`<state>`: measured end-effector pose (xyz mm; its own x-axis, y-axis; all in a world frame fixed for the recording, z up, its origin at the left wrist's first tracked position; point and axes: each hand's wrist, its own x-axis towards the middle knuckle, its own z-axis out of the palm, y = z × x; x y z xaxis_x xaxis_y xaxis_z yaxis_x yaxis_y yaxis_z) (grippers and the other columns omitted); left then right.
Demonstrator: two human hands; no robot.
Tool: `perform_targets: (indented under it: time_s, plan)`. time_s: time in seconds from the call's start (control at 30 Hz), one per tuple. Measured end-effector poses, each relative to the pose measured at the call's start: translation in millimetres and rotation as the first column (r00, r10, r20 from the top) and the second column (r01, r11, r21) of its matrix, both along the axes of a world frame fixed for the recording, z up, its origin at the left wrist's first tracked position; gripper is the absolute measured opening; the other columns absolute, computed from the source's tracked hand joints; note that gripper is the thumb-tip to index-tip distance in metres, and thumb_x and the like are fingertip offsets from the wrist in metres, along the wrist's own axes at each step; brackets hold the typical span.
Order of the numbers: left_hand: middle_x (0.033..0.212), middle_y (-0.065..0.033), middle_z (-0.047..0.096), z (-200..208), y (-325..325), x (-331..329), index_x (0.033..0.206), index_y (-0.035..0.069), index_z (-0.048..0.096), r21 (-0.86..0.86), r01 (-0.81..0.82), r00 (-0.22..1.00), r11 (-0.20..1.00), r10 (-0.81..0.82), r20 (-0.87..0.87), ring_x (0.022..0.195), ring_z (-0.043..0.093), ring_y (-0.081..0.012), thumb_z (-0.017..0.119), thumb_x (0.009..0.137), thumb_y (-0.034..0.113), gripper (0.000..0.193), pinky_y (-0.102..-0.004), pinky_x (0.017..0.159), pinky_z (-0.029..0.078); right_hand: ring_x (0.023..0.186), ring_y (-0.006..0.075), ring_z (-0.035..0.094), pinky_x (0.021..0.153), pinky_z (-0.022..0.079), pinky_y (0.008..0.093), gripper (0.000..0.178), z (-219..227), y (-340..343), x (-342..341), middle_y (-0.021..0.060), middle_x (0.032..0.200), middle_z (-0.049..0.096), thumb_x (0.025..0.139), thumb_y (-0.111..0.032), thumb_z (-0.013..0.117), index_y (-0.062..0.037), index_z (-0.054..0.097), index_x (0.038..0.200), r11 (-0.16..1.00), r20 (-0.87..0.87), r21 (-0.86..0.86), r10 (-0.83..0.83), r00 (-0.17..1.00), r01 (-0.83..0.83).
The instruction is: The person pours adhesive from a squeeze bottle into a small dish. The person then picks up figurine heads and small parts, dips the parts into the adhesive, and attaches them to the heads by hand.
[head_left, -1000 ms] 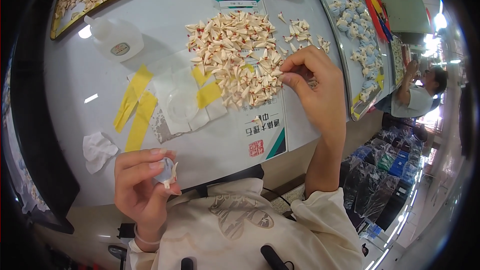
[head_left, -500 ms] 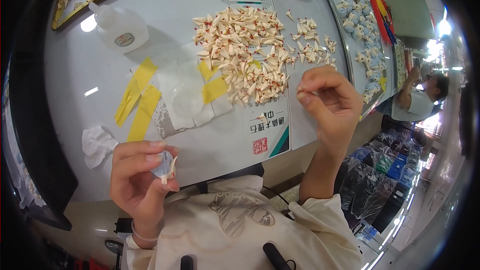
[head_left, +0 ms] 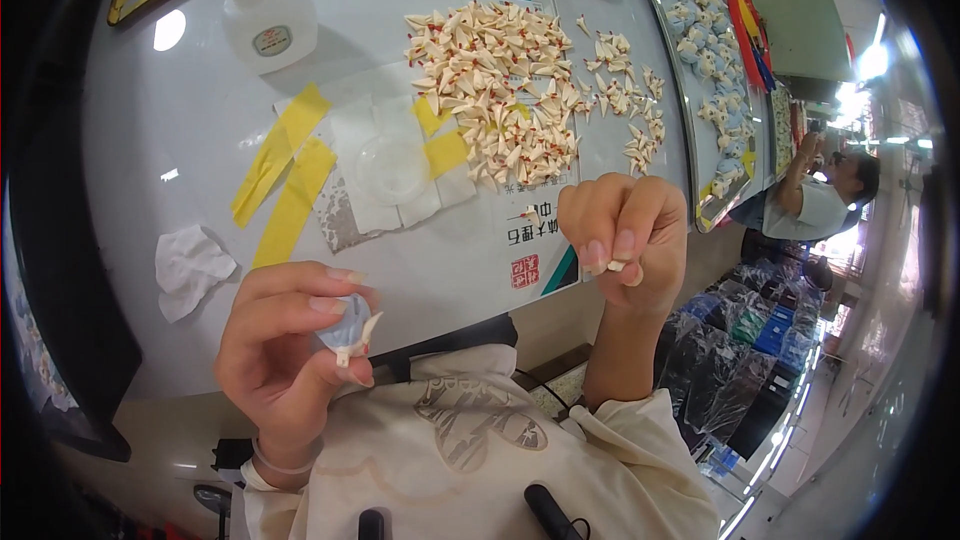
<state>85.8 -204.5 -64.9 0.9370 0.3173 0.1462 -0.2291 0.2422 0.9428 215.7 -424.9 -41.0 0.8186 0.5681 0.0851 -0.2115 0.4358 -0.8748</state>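
My left hand (head_left: 275,335) is closed on a small light-blue and cream figurine (head_left: 350,325), pinched between thumb and fingertips above the table's front edge. A thin cream point sticks out from the figurine's right side. To the right, my right hand (head_left: 635,240) pinches a tiny cream piece (head_left: 617,266), mostly covered by the fingers. Beyond that hand lies a heap of pointed cream pieces with red ends (head_left: 490,90). A smaller scatter of like pieces (head_left: 620,90) sits just right of the heap.
A white squeeze bottle (head_left: 270,25) stands at the back left. Yellow tape strips (head_left: 285,160), a clear round dish (head_left: 393,172) on white paper and a crumpled tissue (head_left: 190,270) lie nearer. Blue-and-cream figurines (head_left: 700,50) fill a tray at right. Another person (head_left: 815,200) sits farther right.
My right hand has moved down and nearer to me, its fingers now turned downward with the cream piece showing. My left hand and the figurine have shifted slightly right within the view.
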Motion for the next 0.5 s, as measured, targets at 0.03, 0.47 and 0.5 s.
perform_targets:
  time_s: [0.03,0.47,0.5]
  plan:
    - [0.099,-0.0189,0.053,0.1,1.1,-1.3,0.097,-0.002,0.052,-0.031,0.022,1.0,0.999,-0.023,-0.009,0.083,0.058,-0.0245,0.068,0.073,0.005,0.029,-0.0339,0.071,0.052,0.061,0.0162,0.054,0.055,0.043,0.0253,0.018,0.8,1.3,-0.3,0.013,0.07,0.058,0.063,0.002,0.072,-0.0002,0.058,0.074,1.0,0.001,-0.003,0.005,1.0,-0.005]
    - [0.099,-0.0176,0.055,0.1,13.9,-1.3,0.102,-0.005,0.057,-0.38,0.198,0.979,0.903,-0.2,0.034,0.087,0.059,-0.0252,0.071,0.072,0.014,0.038,-0.0327,0.076,0.046,0.068,0.0142,0.054,0.062,0.041,0.0242,0.012,41.5,57.5,21.0,0.0077,0.074,0.059,0.064,0.007,0.065,0.0019,0.06,0.074,0.742,0.49,-0.642,0.205,0.848,0.192]
    - [0.099,-0.0176,0.055,-2.5,15.6,-1.7,0.102,-0.005,0.057,-0.383,0.191,0.981,0.904,-0.194,0.031,0.087,0.059,-0.0252,0.071,0.072,0.014,0.038,-0.0327,0.076,0.046,0.07,0.015,0.053,0.063,0.04,0.0254,0.013,43.1,63.3,25.0,0.0084,0.075,0.057,0.065,0.003,0.068,0.0012,0.059,0.074,0.687,0.545,-0.694,0.306,0.781,0.215]
